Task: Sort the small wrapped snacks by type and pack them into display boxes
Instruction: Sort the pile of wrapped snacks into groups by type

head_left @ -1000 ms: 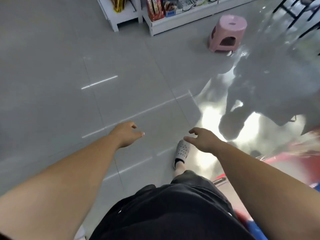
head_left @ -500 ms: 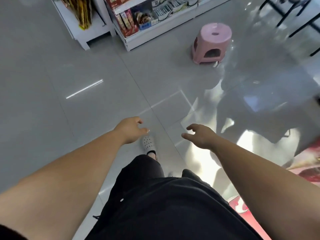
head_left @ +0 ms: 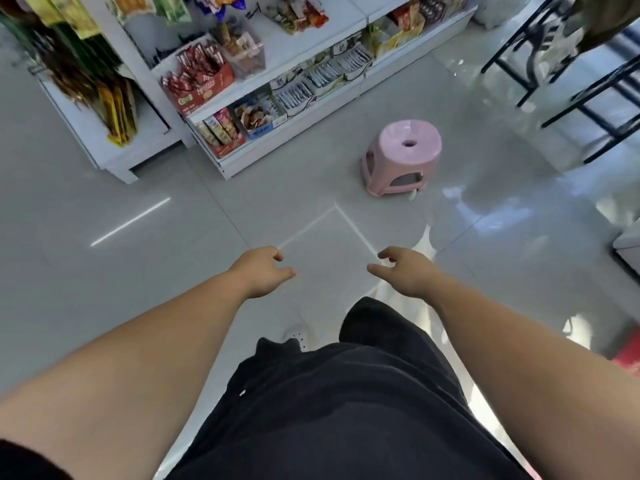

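My left hand (head_left: 264, 271) and my right hand (head_left: 403, 270) hang in front of me over the grey tiled floor, fingers loosely curled, both holding nothing. A white shop shelf (head_left: 304, 123) stands ahead at the top of the view. On it sit a red display box of red wrapped snacks (head_left: 199, 79), a clear box of snacks (head_left: 244, 50) and rows of small white packets (head_left: 311, 84). Both hands are well short of the shelf.
A pink plastic stool (head_left: 403, 157) stands on the floor to the right of the shelf. Black table or chair legs (head_left: 571, 81) are at the top right. A second shelf with hanging bags (head_left: 104, 109) is at the left. Something red (head_left: 628, 355) lies at the right edge.
The view has moved forward and tilted up toward the shelf, so the shelf and stool now appear larger and nearer. Both hands stay out in front, holding nothing.
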`<action>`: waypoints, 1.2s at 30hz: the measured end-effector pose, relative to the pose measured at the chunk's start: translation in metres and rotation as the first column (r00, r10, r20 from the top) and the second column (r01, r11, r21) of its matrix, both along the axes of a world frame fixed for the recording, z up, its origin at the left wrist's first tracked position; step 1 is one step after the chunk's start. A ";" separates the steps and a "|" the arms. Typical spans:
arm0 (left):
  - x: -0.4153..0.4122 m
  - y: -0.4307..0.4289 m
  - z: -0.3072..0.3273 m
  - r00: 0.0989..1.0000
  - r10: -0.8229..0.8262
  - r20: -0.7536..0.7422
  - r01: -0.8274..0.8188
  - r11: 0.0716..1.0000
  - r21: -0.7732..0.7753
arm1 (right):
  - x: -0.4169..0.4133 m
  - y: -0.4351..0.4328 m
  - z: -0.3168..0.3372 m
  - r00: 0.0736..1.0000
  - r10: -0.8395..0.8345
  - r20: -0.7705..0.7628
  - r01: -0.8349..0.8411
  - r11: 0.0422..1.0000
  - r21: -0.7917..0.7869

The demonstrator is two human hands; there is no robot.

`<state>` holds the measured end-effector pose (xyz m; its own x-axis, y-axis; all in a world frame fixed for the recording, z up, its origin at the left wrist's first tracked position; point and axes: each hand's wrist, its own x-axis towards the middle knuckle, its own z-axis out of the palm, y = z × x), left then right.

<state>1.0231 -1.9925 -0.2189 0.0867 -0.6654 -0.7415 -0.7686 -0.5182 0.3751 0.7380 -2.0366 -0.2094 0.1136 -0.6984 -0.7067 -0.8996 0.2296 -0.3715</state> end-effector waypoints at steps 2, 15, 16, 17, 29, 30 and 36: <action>0.007 -0.045 -0.001 0.999 0.039 -0.017 -0.039 0.999 0.004 | 0.009 -0.046 0.001 0.999 -0.030 0.014 0.030 1.000 -0.003; -0.009 -0.406 0.015 0.996 0.091 0.010 -0.091 0.994 -0.053 | 0.003 -0.423 0.000 0.993 0.108 0.038 -0.108 0.994 -0.010; -0.010 -0.432 0.019 0.997 0.080 0.021 -0.078 0.995 -0.064 | 0.004 -0.452 0.003 0.991 0.130 0.019 -0.129 0.992 -0.009; -0.011 -0.457 0.023 0.997 0.068 0.025 -0.066 0.995 -0.074 | 0.005 -0.479 0.005 0.990 0.138 0.012 -0.138 0.990 -0.009; 0.053 -0.730 -0.005 0.999 -0.004 0.040 0.007 0.996 -0.093 | 0.067 -0.748 -0.001 0.995 0.090 0.037 -0.088 0.995 -0.044; 0.060 -0.758 -0.008 0.999 -0.014 0.036 0.017 0.996 -0.082 | 0.074 -0.773 -0.002 0.997 0.078 0.029 -0.077 0.996 -0.041; 0.084 -0.851 -0.021 1.000 0.021 0.011 -0.021 0.998 -0.053 | 0.107 -0.862 -0.003 0.991 0.137 -0.007 -0.137 0.991 0.004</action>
